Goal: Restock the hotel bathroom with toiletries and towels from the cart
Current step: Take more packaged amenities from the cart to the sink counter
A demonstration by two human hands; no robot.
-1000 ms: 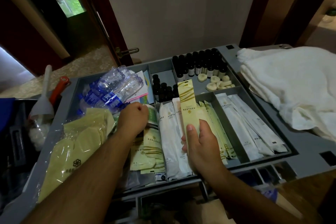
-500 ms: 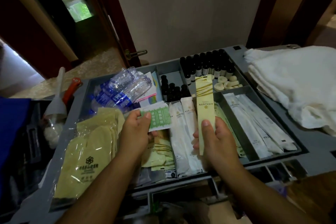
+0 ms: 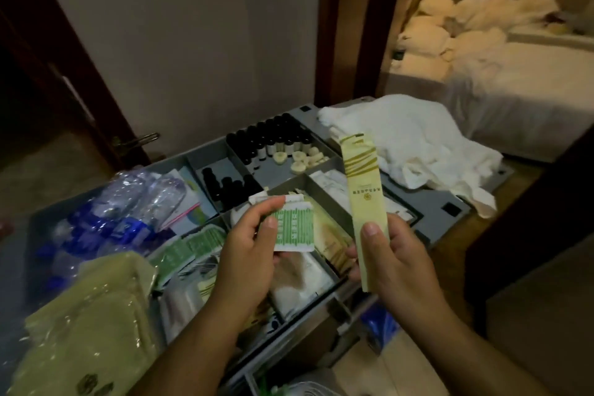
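Both packets have been lifted above the cart tray (image 3: 427,202) — green sachet (image 3: 294,228) pinched by the left hand (image 3: 250,254), long yellow packet (image 3: 363,202) gripped upright by the right hand (image 3: 389,264).

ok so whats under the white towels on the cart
The towels lie heaped on the grey cart top, at its right end, and spill over the edge. Whatever sits beneath the heap is covered.

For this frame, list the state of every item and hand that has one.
Left hand: holding a green-striped packet, lifted above the tray.
Right hand: gripping a long yellow sachet, upright.
Dark bottles: standing, capped.
White towels: piled loosely on the cart.
Water bottles: lying down.
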